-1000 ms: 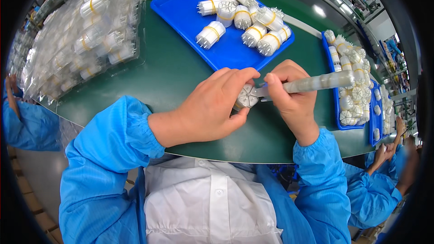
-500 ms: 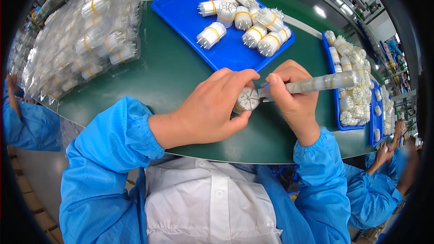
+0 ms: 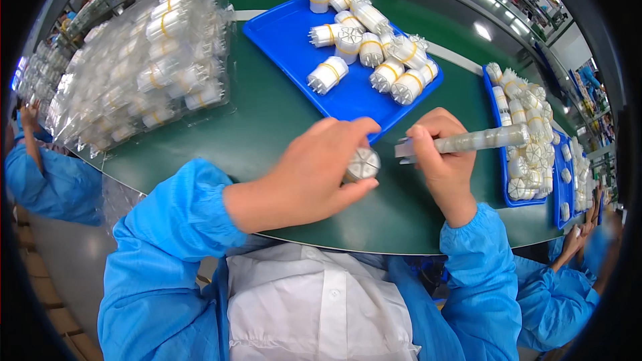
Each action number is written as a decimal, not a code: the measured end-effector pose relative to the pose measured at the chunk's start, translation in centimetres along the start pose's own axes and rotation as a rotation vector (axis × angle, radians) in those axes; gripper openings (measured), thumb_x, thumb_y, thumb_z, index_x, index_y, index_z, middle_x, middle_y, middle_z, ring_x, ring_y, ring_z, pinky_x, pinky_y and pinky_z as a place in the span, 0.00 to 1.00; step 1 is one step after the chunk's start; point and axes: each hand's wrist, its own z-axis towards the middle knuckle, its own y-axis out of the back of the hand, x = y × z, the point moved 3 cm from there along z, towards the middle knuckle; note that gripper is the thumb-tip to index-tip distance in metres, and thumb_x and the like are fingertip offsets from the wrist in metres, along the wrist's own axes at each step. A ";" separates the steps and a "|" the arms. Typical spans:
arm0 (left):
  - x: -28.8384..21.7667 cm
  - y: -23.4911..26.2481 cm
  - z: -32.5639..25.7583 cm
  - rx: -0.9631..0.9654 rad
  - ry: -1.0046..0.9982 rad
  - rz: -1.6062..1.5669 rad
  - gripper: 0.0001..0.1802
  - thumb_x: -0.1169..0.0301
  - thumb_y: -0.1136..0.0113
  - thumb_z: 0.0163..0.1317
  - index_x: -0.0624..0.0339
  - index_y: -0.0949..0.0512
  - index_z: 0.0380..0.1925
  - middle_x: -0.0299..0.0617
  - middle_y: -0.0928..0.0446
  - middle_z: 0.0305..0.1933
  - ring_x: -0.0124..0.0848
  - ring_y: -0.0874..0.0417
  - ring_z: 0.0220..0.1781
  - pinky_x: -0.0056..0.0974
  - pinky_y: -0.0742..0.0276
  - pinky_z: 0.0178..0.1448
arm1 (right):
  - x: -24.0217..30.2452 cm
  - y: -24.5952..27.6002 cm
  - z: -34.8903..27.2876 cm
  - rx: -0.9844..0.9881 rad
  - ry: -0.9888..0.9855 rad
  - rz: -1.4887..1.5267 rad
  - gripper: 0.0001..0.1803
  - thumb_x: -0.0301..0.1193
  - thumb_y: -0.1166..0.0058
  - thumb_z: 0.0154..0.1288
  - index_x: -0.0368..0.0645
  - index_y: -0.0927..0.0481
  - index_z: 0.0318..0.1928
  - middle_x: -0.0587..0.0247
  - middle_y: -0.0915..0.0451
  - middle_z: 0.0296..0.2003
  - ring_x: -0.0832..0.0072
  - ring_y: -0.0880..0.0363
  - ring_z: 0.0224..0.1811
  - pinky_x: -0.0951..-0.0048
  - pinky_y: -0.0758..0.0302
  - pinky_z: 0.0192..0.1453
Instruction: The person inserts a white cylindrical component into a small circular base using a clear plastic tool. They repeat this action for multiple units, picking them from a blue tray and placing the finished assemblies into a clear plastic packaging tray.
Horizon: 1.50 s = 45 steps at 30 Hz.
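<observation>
My left hand point(image 3: 311, 174) is curled around a short white cylinder point(image 3: 365, 164), thumb below and fingers above. The cylinder's round end, split into wedge-shaped segments, faces up; its lower part is hidden by the hand. In my right hand point(image 3: 445, 160) is a pen-shaped tool point(image 3: 488, 139) with a thick handle wrapped in translucent tape, gripped between thumb and fingers. Its flat, pale tip points left toward the cylinder, with a small gap between them. Just beyond both hands lies a blue tray point(image 3: 277, 27) bearing several similar white cylinders point(image 3: 328, 75) with yellow bands and prongs.
Stacked clear plastic trays point(image 3: 147, 67) of white cylinders stand at the left on the green table point(image 3: 267, 127). Another blue tray point(image 3: 496, 120), heaped with cylinders, is at the right. Co-workers in blue sleeves sit at the left point(image 3: 53, 180) and right point(image 3: 555, 301).
The tool's tip has drawn back to the right, away from the cylinder's end. My left hand still holds the cylinder, now slightly tilted. The whole view has shifted a little.
</observation>
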 end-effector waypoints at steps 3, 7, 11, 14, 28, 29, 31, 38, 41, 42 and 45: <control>1.4 3.3 -0.8 -0.072 0.064 0.170 0.37 0.74 0.25 0.55 0.60 0.30 0.65 0.45 0.21 0.49 0.40 0.19 0.51 0.41 0.20 0.53 | -0.1 -0.3 0.1 0.038 0.080 -0.044 0.09 0.20 0.35 0.64 0.38 0.21 0.27 0.64 0.21 0.26 0.75 0.25 0.28 0.70 0.31 0.30; 4.8 5.7 -1.1 -0.120 0.161 0.368 0.33 0.74 0.29 0.58 0.61 0.29 0.64 0.49 0.20 0.51 0.44 0.19 0.52 0.44 0.21 0.57 | 0.3 -1.1 -0.1 0.076 0.142 -0.062 0.09 0.20 0.35 0.63 0.38 0.21 0.26 0.64 0.21 0.26 0.75 0.25 0.28 0.71 0.31 0.31; 4.6 5.8 0.5 -0.215 -0.028 0.570 0.28 0.71 0.29 0.60 0.63 0.27 0.60 0.49 0.20 0.49 0.48 0.20 0.53 0.48 0.23 0.59 | 0.0 -0.9 -0.1 0.070 0.112 -0.082 0.09 0.20 0.35 0.63 0.38 0.21 0.26 0.65 0.21 0.26 0.75 0.24 0.28 0.71 0.31 0.31; 4.3 4.4 3.3 -0.148 -0.062 0.676 0.24 0.69 0.28 0.59 0.64 0.26 0.52 0.49 0.21 0.45 0.49 0.19 0.49 0.50 0.22 0.55 | -0.3 -0.8 -0.1 0.062 0.117 -0.094 0.09 0.21 0.35 0.63 0.39 0.21 0.26 0.65 0.21 0.26 0.75 0.24 0.28 0.71 0.31 0.31; -0.5 3.2 4.8 -0.181 -0.234 0.258 0.20 0.74 0.29 0.52 0.61 0.22 0.46 0.46 0.21 0.45 0.48 0.20 0.46 0.48 0.23 0.52 | 0.2 0.1 0.4 -0.027 0.166 -0.115 0.09 0.21 0.35 0.63 0.37 0.21 0.26 0.65 0.22 0.24 0.75 0.27 0.26 0.70 0.33 0.29; -0.9 2.5 3.9 -0.096 -0.218 0.162 0.23 0.74 0.26 0.52 0.60 0.22 0.49 0.47 0.20 0.46 0.46 0.20 0.48 0.46 0.23 0.52 | 0.4 0.3 0.3 -0.035 0.144 -0.102 0.09 0.20 0.35 0.63 0.37 0.21 0.26 0.65 0.22 0.24 0.75 0.27 0.26 0.71 0.33 0.29; -1.1 0.4 1.9 -0.010 -0.173 0.045 0.24 0.73 0.25 0.52 0.60 0.22 0.50 0.46 0.20 0.46 0.46 0.20 0.48 0.46 0.22 0.52 | 1.1 0.2 0.3 -0.021 0.153 -0.061 0.09 0.20 0.35 0.63 0.38 0.21 0.26 0.65 0.22 0.24 0.75 0.27 0.26 0.71 0.33 0.29; 0.3 -2.0 0.6 0.023 -0.082 -0.083 0.37 0.70 0.20 0.53 0.60 0.29 0.61 0.46 0.18 0.48 0.43 0.18 0.48 0.43 0.19 0.48 | 0.7 -0.7 -0.4 0.072 0.184 -0.096 0.07 0.20 0.35 0.62 0.39 0.19 0.27 0.66 0.23 0.23 0.76 0.27 0.25 0.71 0.33 0.28; 0.4 -2.1 0.4 0.023 -0.083 -0.050 0.37 0.69 0.20 0.52 0.60 0.29 0.61 0.46 0.18 0.48 0.43 0.19 0.48 0.43 0.19 0.48 | 0.8 -0.8 -0.6 0.114 0.166 -0.130 0.07 0.21 0.35 0.62 0.39 0.18 0.27 0.66 0.24 0.23 0.76 0.27 0.24 0.70 0.33 0.27; 0.5 -2.2 0.4 0.021 -0.083 -0.033 0.37 0.68 0.20 0.52 0.60 0.29 0.61 0.46 0.19 0.48 0.43 0.19 0.47 0.43 0.19 0.48 | 0.8 -0.8 -0.6 0.119 0.179 -0.152 0.07 0.21 0.35 0.62 0.39 0.18 0.27 0.65 0.24 0.23 0.76 0.27 0.24 0.70 0.33 0.27; 0.3 -2.5 0.4 0.033 -0.077 -0.015 0.37 0.67 0.20 0.52 0.61 0.28 0.60 0.46 0.20 0.49 0.44 0.20 0.47 0.44 0.20 0.48 | 1.0 -1.0 -0.6 0.146 0.180 -0.186 0.07 0.22 0.35 0.61 0.39 0.18 0.26 0.65 0.24 0.23 0.75 0.28 0.24 0.70 0.34 0.27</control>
